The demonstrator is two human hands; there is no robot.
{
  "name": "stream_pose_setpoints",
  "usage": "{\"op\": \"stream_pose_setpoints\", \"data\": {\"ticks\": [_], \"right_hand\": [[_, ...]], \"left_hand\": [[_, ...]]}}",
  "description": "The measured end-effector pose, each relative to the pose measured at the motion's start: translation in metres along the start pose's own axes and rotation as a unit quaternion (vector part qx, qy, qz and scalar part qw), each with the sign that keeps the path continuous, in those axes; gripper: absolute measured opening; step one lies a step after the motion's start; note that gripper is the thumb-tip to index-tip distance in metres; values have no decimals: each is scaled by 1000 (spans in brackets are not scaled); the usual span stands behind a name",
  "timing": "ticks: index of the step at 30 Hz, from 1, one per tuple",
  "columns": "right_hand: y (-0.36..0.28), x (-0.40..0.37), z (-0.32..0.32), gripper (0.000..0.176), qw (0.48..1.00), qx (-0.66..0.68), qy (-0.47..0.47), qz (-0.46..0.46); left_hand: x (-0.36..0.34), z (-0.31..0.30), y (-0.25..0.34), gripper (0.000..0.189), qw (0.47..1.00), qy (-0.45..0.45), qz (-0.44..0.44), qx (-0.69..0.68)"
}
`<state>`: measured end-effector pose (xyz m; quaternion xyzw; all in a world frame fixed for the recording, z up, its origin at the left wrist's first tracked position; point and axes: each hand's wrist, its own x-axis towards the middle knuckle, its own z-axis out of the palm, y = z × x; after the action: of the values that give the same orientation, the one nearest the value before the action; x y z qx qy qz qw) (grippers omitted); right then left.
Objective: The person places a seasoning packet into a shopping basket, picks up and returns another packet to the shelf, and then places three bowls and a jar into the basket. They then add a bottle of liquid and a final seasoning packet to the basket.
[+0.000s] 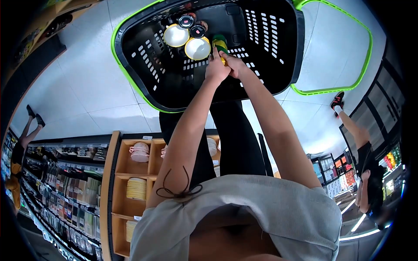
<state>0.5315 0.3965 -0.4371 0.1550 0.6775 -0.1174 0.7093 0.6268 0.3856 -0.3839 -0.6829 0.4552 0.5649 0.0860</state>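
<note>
Both of my hands are inside a black shopping basket point(300, 52) with a bright green rim. My left hand point(217, 68) and my right hand point(236, 65) meet with fingers closed around a green-and-yellow bottle-like container point(220, 42). Its lower part is hidden by my fingers. Just left of my hands stands a white bowl with a yellow edge point(197, 48). A second white bowl point(176, 35) sits farther left, touching or nearly touching it. Behind the bowls are two dark-lidded jars point(198, 31) point(187, 21).
The basket's green handle point(365, 65) extends to the right over the tiled floor point(87, 87). Wooden shelves point(111, 182) hold stacked yellowish dishes point(136, 189) and pink cups point(139, 152). One person point(370, 174) is at the right; another person's legs point(28, 126) show at the left.
</note>
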Motion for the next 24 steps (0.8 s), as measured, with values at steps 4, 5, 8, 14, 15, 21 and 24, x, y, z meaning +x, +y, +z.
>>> {"op": "stream_pose_setpoints", "data": {"ticks": [4,5,8,14,15,21,24], "right_hand": [[-4,8,3,28,999,-36,15,6],[-6,7,4,29,999,-45,22,4],[-8,8,9,28,997,-51,61,-6],[-9,20,11,39,992,-51,104,-45],[-11,10,15,40,991,-48,111,-48],[9,-14,14,29,995,24,-32,-95],[26,-71,14,27,989,27,-55,-134]], "left_hand": [[13,8,-10,86,999,11,-17,-27],[17,10,-12,86,999,12,-20,-31],[23,6,-14,89,999,-20,-27,-26],[30,-4,-21,84,999,-35,25,-5],[30,-5,-24,81,999,-31,35,-8],[15,-8,-55,72,995,59,78,-32],[-12,-22,-63,71,994,25,86,-67]]}}
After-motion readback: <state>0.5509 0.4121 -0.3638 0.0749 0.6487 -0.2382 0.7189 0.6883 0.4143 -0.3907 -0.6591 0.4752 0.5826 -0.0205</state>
